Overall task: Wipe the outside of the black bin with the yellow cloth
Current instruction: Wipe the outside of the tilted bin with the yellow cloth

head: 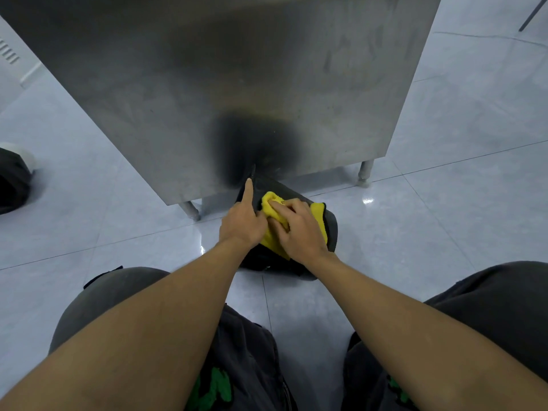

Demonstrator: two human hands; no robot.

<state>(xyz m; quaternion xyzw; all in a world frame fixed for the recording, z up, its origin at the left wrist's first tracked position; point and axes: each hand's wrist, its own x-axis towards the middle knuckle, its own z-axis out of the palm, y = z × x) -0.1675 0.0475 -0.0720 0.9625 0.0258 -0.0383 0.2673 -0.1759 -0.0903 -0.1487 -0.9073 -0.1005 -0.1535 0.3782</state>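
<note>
Head view, bin: the black bin (330, 229) stands on the floor (444, 218), directly in front of the crouching person, its far side touching the lower edge of a steel cabinet (237, 84).
Head view, cloth: the yellow cloth (272, 209) lies on the upper side of the bin, bunched, one corner hanging toward the right side.
Head view, right hand: the right hand (299, 229) presses down on the cloth, fingers curled into its folds, so it holds the cloth against the bin.
Head view, left hand: the left hand (243, 221) rests on the left part of the bin, just beside the cloth; the index finger is stretched out toward the cabinet and the other fingers are folded. It grips nothing that I can see.
Key relation: the bin stretches away from the hands toward the cabinet, so a wipe probably goes forward along it. The right hand is the nearer one to the cloth.
Surface: pale glossy tiles with reflections.
Room: a cabinet leg (365, 170) stands right of the bin; a dark object (13, 179) lies at the left edge of the floor.
</note>
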